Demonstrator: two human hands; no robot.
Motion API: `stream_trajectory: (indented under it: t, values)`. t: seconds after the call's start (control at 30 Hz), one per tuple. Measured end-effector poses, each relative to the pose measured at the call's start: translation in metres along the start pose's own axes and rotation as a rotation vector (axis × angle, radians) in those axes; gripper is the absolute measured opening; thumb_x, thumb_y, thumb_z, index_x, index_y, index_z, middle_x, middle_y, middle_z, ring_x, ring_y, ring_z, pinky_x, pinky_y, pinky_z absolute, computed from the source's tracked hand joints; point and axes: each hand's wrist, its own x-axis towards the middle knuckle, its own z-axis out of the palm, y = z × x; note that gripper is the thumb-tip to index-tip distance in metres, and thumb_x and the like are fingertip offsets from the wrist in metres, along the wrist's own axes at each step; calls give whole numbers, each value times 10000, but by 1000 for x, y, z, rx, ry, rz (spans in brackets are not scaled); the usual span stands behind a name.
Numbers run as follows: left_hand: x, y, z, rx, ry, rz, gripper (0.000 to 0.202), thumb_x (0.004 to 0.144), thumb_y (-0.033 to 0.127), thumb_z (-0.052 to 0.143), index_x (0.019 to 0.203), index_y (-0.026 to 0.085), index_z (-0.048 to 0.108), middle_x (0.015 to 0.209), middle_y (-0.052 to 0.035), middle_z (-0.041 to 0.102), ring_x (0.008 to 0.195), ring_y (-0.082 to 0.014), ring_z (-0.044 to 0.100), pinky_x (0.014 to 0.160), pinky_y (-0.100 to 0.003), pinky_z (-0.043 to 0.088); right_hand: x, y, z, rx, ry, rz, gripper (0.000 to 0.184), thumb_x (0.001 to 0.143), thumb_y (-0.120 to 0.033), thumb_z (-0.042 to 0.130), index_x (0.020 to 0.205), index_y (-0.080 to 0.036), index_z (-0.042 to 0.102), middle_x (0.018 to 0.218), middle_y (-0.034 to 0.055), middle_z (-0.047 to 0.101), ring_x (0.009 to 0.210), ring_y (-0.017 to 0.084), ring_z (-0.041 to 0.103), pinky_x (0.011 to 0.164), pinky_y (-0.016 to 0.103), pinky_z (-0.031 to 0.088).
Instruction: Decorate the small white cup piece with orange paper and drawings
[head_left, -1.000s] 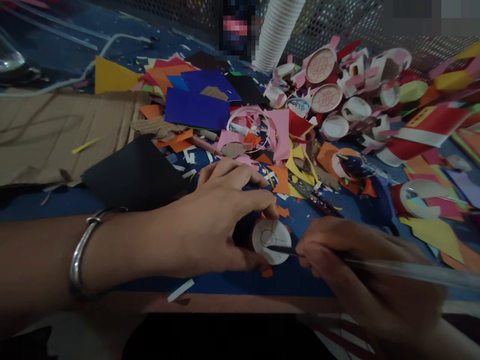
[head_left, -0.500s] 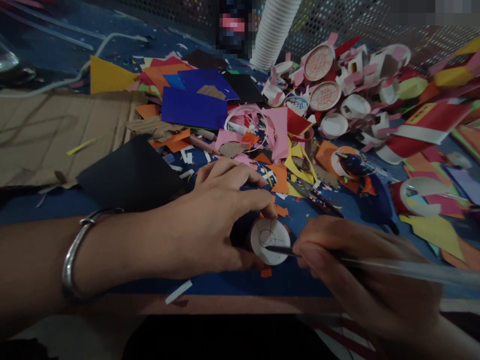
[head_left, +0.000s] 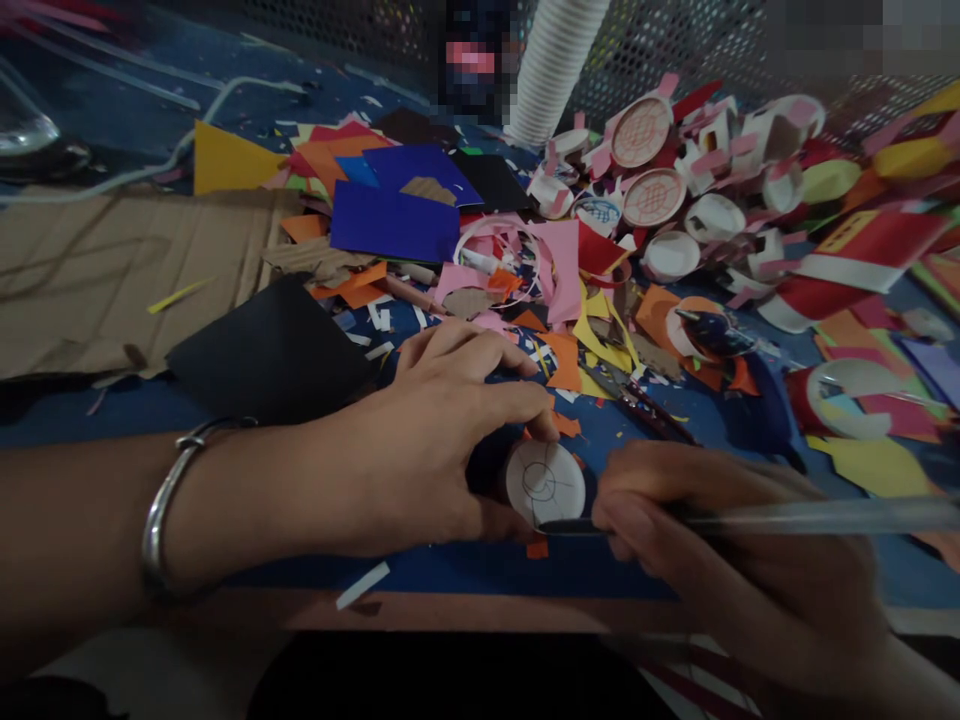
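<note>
Near the table's front edge, a small round white disc [head_left: 546,486] faces up, with a circle and several spokes drawn on it in dark lines. My left hand [head_left: 450,440] grips it from the left, thumb below and index finger above; its underside is hidden. A pen [head_left: 787,518] with a clear barrel is pinched in my right hand [head_left: 720,540]. The pen's dark tip lies at the lower edge of the disc. Just beyond my right hand are dark-handled scissors [head_left: 641,400], and orange paper scraps [head_left: 564,360] lie around the disc.
A black paper sheet [head_left: 270,345] and corrugated cardboard [head_left: 127,260] lie at the left. Blue paper [head_left: 394,222] and coloured scraps spread behind my hands. Several white paper-cup pieces [head_left: 712,215], some with drawn grids, heap up at the back right near a ribbed white tube [head_left: 559,65].
The pen tip has moved from the middle of the disc down to its lower edge, and more drawn lines show. My left hand keeps its hold. The view has shifted slightly.
</note>
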Motion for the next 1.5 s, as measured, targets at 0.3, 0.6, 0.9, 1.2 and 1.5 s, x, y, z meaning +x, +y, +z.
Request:
stream_trajectory:
  t: [0.3,0.6,0.9,1.2,1.5]
  values:
    - [-1,1,0,-2,2,-10,472,680,519,900,1094,336,766,1361,-74,572,1403,-376,377,1166,-597,297,5,-1,2,-58,59,16,158,930,-94,574,847,-214,636,685,-48,680,544,62,644,477,157,471]
    - [0,1,-1,-20,-9,-4,428,696,477,889,1077,330,762,1306,-73,578,1335,-373,416,1109,-582,357,7,-1,4,-122,55,-10,139,946,-129,564,866,-222,629,707,-42,699,557,77,661,530,166,510]
    - [-1,2,-2,-5,-31,-17,448,707,492,879,1110,338,760,1336,-88,568,1392,-378,377,1127,-604,325,9,-2,5,-110,54,-10,140,933,-116,573,850,-219,619,693,-55,692,559,58,649,565,138,518]
    - [-2,2,-1,-2,-21,-3,432,706,444,876,1100,321,752,1290,-84,590,1336,-376,420,1113,-602,346,14,-4,10,-23,69,-53,118,913,-108,604,880,-212,647,679,-35,694,548,83,653,545,163,533]
    - [1,1,-1,18,-2,3,508,640,492,924,1086,313,760,1317,-74,580,1365,-366,403,1134,-567,346,1,7,6,-17,254,57,127,964,-165,648,860,-233,676,711,-38,692,506,94,634,479,225,503]
